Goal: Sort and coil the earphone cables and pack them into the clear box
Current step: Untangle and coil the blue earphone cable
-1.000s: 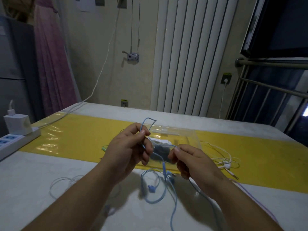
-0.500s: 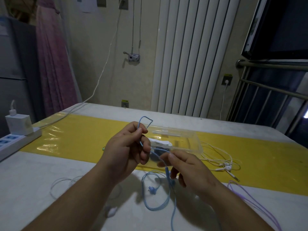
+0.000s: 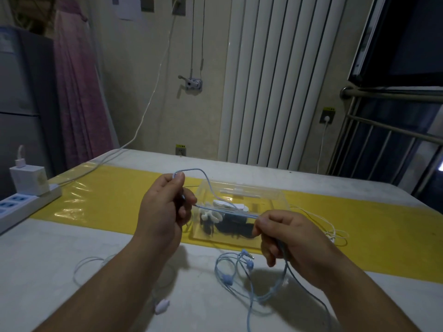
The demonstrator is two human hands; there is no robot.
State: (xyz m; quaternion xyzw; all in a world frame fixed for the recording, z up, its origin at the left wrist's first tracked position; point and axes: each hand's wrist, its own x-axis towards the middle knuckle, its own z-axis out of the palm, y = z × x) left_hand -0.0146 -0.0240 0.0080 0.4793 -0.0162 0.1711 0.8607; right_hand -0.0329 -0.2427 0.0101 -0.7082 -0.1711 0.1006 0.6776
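Blue earphone cable [image 3: 225, 210] runs taut between our two grips, just in front of the clear box [image 3: 254, 190]. Left hand [image 3: 165, 212] pinches a loop that arches above its thumb. Right hand [image 3: 287, 238] pinches the strand at the thumb tip; its lower fingers probably curl round the slack, though the view is dim. Below the right grip the rest trails onto the table [image 3: 72, 248]. The cable is light, limp and springy, so we judge it best held where the turns cross, not at the buds.

Glossy yellow plastic sheet [image 3: 100, 202]; clear plastic box [image 3: 275, 200]; matt tabletop [image 3: 60, 255].
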